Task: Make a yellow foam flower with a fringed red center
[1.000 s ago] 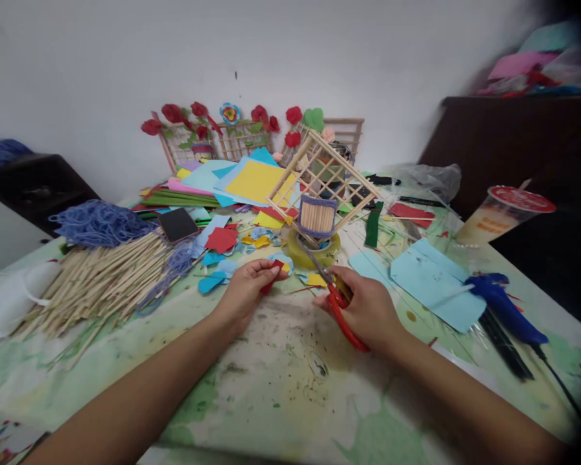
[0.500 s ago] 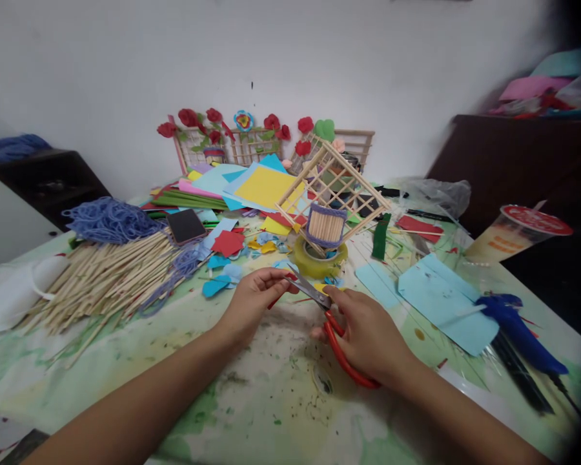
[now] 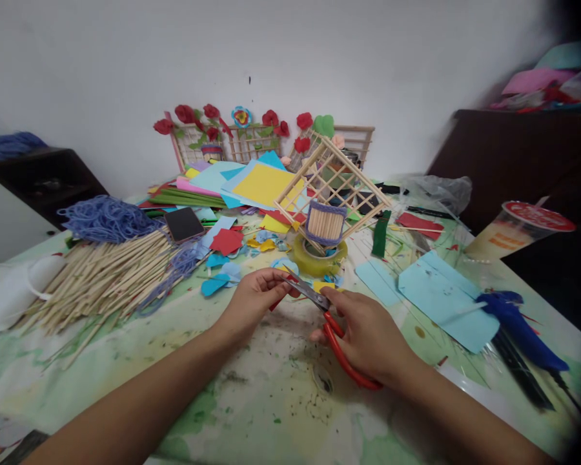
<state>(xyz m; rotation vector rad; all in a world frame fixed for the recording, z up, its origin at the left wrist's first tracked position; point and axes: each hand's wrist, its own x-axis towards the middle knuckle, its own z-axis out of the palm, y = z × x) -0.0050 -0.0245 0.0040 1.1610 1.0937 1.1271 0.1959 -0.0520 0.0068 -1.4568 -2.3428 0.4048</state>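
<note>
My right hand [image 3: 368,329] is wrapped round the red handles of a pair of scissors [image 3: 341,342], whose metal blades point up and left. Between the fingertips of my left hand [image 3: 256,297] is a small piece of red paper [image 3: 274,305], mostly covered by the fingers. The blades reach the red paper at those fingertips. Just beyond the blades, a roll of yellowish tape [image 3: 319,263] lies flat, with a lattice frame of thin sticks [image 3: 290,210] tilted above it. A little stick panel edged in purple yarn [image 3: 326,223] is on the frame's front.
Bamboo sticks [image 3: 101,278], purple yarn [image 3: 109,219] and a phone [image 3: 184,225] lie to the left. Coloured paper sheets [image 3: 261,183] are piled behind. At right are light blue paper [image 3: 445,300], a blue glue gun [image 3: 527,336] and a drink cup [image 3: 518,229].
The scissor blades look closer together on the red paper at my left fingertips. Both hands stay almost in place, and the view has shifted slightly.
</note>
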